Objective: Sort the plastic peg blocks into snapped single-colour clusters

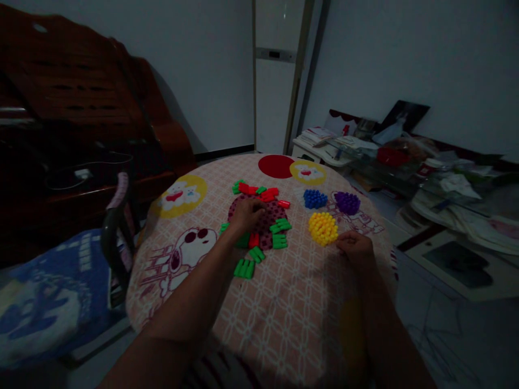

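Note:
My left hand is over a cluster of small red pieces and green pieces, its fingers bent toward the red ones; whether anything is pinched in them is too dark to tell. My right hand is closed in a pinch at the right edge of a round yellow cluster of knobbed pieces. What its fingertips hold, if anything, I cannot make out. Behind the yellow cluster sit a blue cluster and a purple cluster.
A patterned cloth covers the round table. To the left stand a chair with a blue cover and a dark wooden bench. On the right, a cluttered low cabinet runs along the wall. A tall white unit stands behind.

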Action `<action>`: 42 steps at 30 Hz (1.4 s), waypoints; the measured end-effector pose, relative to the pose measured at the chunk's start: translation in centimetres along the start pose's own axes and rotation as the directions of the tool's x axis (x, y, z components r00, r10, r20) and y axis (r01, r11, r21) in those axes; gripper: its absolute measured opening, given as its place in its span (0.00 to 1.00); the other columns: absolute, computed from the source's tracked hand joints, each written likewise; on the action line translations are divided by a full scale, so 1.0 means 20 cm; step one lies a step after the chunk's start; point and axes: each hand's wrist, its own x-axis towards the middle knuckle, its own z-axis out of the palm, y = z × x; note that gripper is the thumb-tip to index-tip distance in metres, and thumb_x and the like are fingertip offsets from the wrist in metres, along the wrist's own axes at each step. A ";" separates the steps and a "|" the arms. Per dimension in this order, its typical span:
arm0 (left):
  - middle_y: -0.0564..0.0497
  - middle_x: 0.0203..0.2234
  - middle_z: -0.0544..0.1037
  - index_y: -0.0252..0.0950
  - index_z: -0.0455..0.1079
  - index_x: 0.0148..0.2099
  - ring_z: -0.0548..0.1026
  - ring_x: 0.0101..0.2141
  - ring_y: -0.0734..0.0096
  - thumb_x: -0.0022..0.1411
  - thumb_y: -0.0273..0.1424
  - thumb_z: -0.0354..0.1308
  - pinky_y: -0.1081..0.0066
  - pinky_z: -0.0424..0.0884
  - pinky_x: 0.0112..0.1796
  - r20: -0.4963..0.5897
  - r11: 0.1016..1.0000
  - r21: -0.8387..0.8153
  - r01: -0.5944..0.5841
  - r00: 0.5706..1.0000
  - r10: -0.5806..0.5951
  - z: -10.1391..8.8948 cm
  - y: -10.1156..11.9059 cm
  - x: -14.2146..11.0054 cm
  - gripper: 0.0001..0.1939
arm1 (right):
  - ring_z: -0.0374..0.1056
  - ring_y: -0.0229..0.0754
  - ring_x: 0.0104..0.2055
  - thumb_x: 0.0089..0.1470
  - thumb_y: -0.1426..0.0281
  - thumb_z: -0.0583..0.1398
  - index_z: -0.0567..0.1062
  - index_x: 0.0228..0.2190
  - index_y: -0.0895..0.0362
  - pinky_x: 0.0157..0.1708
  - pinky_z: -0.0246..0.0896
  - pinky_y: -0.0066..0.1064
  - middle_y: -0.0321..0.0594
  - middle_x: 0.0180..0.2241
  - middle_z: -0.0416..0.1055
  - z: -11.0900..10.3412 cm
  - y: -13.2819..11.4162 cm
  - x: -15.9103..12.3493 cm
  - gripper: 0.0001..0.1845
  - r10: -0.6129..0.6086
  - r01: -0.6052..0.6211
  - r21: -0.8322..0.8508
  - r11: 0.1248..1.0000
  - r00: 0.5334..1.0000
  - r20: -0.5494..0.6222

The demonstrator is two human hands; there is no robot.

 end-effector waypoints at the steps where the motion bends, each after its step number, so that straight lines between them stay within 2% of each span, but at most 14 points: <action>1: 0.48 0.36 0.84 0.37 0.82 0.41 0.79 0.38 0.61 0.57 0.28 0.60 0.65 0.73 0.44 -0.013 1.000 0.001 0.019 1.000 -0.019 -0.01 -0.02 0.01 0.11 | 0.63 0.38 0.16 0.33 0.62 0.66 0.75 0.22 0.56 0.16 0.54 0.27 0.34 0.14 0.69 0.00 0.00 0.01 0.12 -0.028 0.028 -0.020 0.999 1.000 0.003; 5: 0.48 0.36 0.84 0.38 0.82 0.40 0.80 0.39 0.60 0.56 0.28 0.61 0.64 0.74 0.45 -0.053 0.998 -0.010 0.060 0.997 -0.061 -0.04 -0.08 0.02 0.11 | 0.63 0.38 0.16 0.34 0.62 0.66 0.75 0.22 0.56 0.16 0.54 0.27 0.35 0.15 0.70 0.00 0.02 0.02 0.11 -0.082 0.082 -0.079 0.993 0.997 0.006; 10: 0.46 0.41 0.84 0.35 0.81 0.43 0.80 0.43 0.60 0.56 0.27 0.60 0.64 0.75 0.46 -0.137 0.983 -0.095 0.156 0.976 -0.169 -0.10 -0.17 0.01 0.13 | 0.65 0.40 0.16 0.35 0.62 0.66 0.76 0.23 0.56 0.16 0.56 0.28 0.36 0.15 0.71 -0.01 0.03 0.00 0.12 -0.043 0.042 -0.084 0.996 0.999 -0.014; 13: 0.45 0.41 0.84 0.34 0.80 0.45 0.80 0.42 0.61 0.57 0.25 0.58 0.65 0.75 0.47 -0.191 0.974 -0.071 0.217 0.955 -0.227 -0.13 -0.21 0.01 0.14 | 0.65 0.39 0.16 0.38 0.62 0.66 0.77 0.26 0.57 0.16 0.57 0.27 0.36 0.17 0.72 0.00 0.01 -0.02 0.12 -0.038 0.033 -0.059 0.998 0.996 -0.080; 16: 0.43 0.45 0.82 0.33 0.79 0.48 0.79 0.45 0.59 0.58 0.25 0.57 0.62 0.73 0.50 -0.246 0.969 0.052 0.243 0.943 -0.224 -0.11 -0.23 0.00 0.16 | 0.66 0.39 0.16 0.39 0.62 0.66 0.76 0.27 0.57 0.15 0.58 0.27 0.37 0.18 0.73 0.02 -0.02 -0.04 0.13 -0.026 0.030 0.018 0.999 0.981 -0.191; 20: 0.40 0.53 0.78 0.33 0.74 0.56 0.75 0.54 0.57 0.61 0.26 0.57 0.60 0.69 0.57 -0.203 0.980 0.154 0.125 0.975 -0.092 -0.05 -0.24 0.03 0.20 | 0.67 0.40 0.17 0.39 0.63 0.67 0.76 0.27 0.57 0.16 0.61 0.28 0.38 0.18 0.72 0.04 -0.05 -0.06 0.13 -0.017 0.040 0.079 0.996 0.963 -0.270; 23: 0.40 0.58 0.74 0.34 0.71 0.60 0.71 0.59 0.57 0.62 0.26 0.56 0.57 0.64 0.62 -0.064 0.984 0.161 -0.074 0.994 0.085 0.02 -0.22 0.05 0.23 | 0.66 0.39 0.16 0.40 0.63 0.67 0.75 0.27 0.57 0.15 0.60 0.28 0.37 0.18 0.72 0.04 -0.05 -0.06 0.12 -0.029 0.057 0.085 0.995 0.953 -0.301; 26: 0.41 0.60 0.72 0.35 0.72 0.59 0.69 0.61 0.56 0.61 0.24 0.56 0.55 0.63 0.63 0.064 0.967 0.163 -0.197 0.980 0.189 0.08 -0.21 0.07 0.23 | 0.64 0.38 0.15 0.39 0.64 0.67 0.75 0.26 0.57 0.15 0.58 0.27 0.36 0.17 0.71 0.05 -0.06 -0.06 0.12 -0.046 0.073 0.076 0.994 0.949 -0.313; 28: 0.40 0.58 0.74 0.35 0.74 0.57 0.71 0.59 0.56 0.61 0.23 0.55 0.55 0.66 0.61 0.091 0.962 0.173 -0.211 0.976 0.198 0.12 -0.20 0.08 0.22 | 0.63 0.37 0.15 0.39 0.64 0.66 0.75 0.26 0.58 0.14 0.57 0.27 0.34 0.16 0.69 0.06 -0.07 -0.06 0.12 -0.060 0.091 0.082 0.992 0.945 -0.321; 33: 0.42 0.50 0.80 0.34 0.78 0.51 0.76 0.52 0.58 0.63 0.24 0.53 0.60 0.70 0.56 -0.008 0.976 0.179 -0.122 0.992 0.126 0.11 -0.18 0.08 0.18 | 0.62 0.36 0.15 0.42 0.63 0.65 0.74 0.26 0.57 0.15 0.56 0.26 0.33 0.16 0.69 0.08 -0.04 -0.05 0.11 -0.111 0.145 0.083 0.986 0.940 -0.324; 36: 0.42 0.46 0.82 0.34 0.81 0.46 0.79 0.49 0.55 0.61 0.23 0.54 0.60 0.72 0.54 -0.059 0.994 0.090 -0.069 0.995 0.074 0.06 -0.09 0.06 0.16 | 0.64 0.37 0.17 0.46 0.63 0.64 0.75 0.28 0.58 0.17 0.59 0.26 0.32 0.17 0.69 0.08 -0.03 -0.06 0.10 -0.203 0.216 -0.004 0.976 0.914 -0.352; 38: 0.44 0.44 0.84 0.36 0.82 0.46 0.80 0.46 0.55 0.61 0.25 0.56 0.60 0.73 0.52 -0.082 0.995 -0.073 -0.064 0.995 0.058 0.05 0.00 0.03 0.15 | 0.67 0.38 0.19 0.50 0.63 0.63 0.76 0.29 0.57 0.20 0.62 0.27 0.34 0.18 0.71 0.09 -0.04 -0.07 0.10 -0.318 0.297 -0.112 0.948 0.878 -0.358; 40: 0.46 0.42 0.84 0.35 0.81 0.48 0.81 0.42 0.58 0.61 0.28 0.58 0.62 0.75 0.47 -0.042 0.944 -0.326 -0.057 0.998 0.046 0.06 0.11 -0.01 0.16 | 0.71 0.39 0.21 0.52 0.62 0.63 0.77 0.30 0.57 0.23 0.66 0.28 0.36 0.21 0.74 0.12 -0.07 -0.10 0.11 -0.458 0.401 -0.226 0.888 0.821 -0.341; 42: 0.44 0.42 0.84 0.34 0.81 0.49 0.81 0.42 0.57 0.59 0.32 0.62 0.63 0.76 0.44 0.091 0.825 -0.564 -0.035 0.990 0.104 0.10 0.21 -0.06 0.17 | 0.73 0.40 0.24 0.54 0.61 0.63 0.78 0.32 0.57 0.26 0.70 0.29 0.38 0.24 0.76 0.17 -0.11 -0.14 0.12 -0.577 0.502 -0.298 0.812 0.764 -0.288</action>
